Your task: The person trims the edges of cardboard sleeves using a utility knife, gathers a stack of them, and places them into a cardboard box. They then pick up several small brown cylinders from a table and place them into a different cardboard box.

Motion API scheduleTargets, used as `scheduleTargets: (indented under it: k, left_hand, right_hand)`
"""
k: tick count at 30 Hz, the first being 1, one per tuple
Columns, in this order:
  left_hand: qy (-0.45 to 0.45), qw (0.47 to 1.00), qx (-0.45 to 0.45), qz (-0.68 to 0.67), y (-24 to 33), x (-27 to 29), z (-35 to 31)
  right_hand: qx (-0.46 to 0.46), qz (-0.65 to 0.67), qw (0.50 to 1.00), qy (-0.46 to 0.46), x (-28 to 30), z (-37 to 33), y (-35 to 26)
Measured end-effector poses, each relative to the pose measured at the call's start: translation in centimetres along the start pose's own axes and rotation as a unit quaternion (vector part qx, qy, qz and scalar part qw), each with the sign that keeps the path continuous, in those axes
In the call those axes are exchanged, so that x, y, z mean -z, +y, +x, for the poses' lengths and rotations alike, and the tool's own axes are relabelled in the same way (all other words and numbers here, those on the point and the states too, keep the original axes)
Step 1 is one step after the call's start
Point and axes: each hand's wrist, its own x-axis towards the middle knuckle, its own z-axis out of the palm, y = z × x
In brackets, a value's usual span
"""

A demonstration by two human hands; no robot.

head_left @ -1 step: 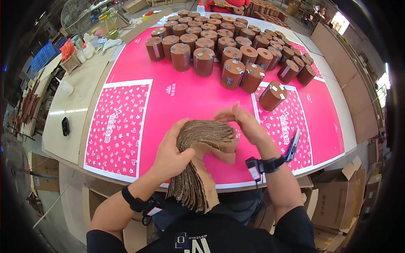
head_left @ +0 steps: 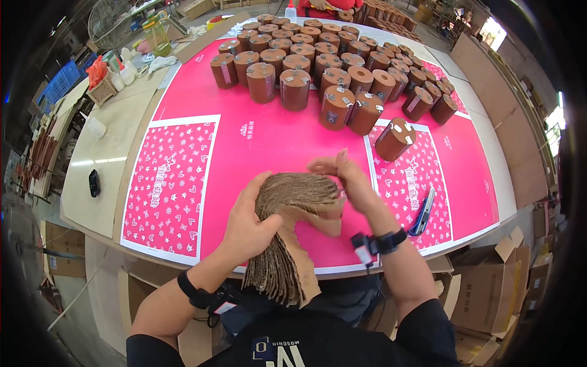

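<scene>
A thick bundle of brown corrugated cardboard sheets (head_left: 298,188) is bent in an arch near the table's front edge. My left hand (head_left: 249,227) is closed round its left side, thumb across the front. The lower ends fan out below that hand, past the table edge. At the far right end of the bundle is my right hand (head_left: 350,177), fingers apart and some stretched over the sheets' edge. Whether it touches them I cannot tell. A front cardboard flap (head_left: 330,226) sticks out to the right, slightly blurred.
Many brown cylinders (head_left: 295,90) with small tabs stand across the back; one brown cylinder (head_left: 395,140) stands nearer. A blue utility knife (head_left: 423,211) lies right on the pink printed sheet (head_left: 287,137). A small black object (head_left: 94,183) lies left. Someone in red (head_left: 312,11) is across the table.
My right hand and forearm have shifted slightly left. The cardboard bundle stays in my left hand, its lower end moved a little to the right.
</scene>
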Motion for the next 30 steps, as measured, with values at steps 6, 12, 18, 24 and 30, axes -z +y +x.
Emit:
scheduleTargets:
  k: [6,12,18,24,30]
  left_hand:
    - [0.133,0.989,-0.033,0.046,-1.8,-1.8,-1.1]
    - [0.207,0.975,-0.056,0.048,-0.6,-3.9,-1.0]
    - [0.103,0.994,0.01,-0.041,-0.9,-1.3,-1.2]
    - [-0.1,0.99,-0.074,0.059,-0.1,1.2,-2.1]
    - [-0.001,0.999,-0.006,-0.053,-0.1,0.9,-1.7]
  right_hand:
    - [0.1,0.142,0.958,0.229,-10.7,-2.1,3.0]
    - [0.179,-0.036,0.945,0.273,-13.5,-1.6,5.4]
    - [0.121,0.163,0.968,0.149,-8.7,-2.9,3.4]
    - [0.113,-0.061,0.987,0.1,-2.0,0.0,-3.4]
    - [-0.092,-0.055,0.984,-0.141,-0.7,3.0,-0.6]
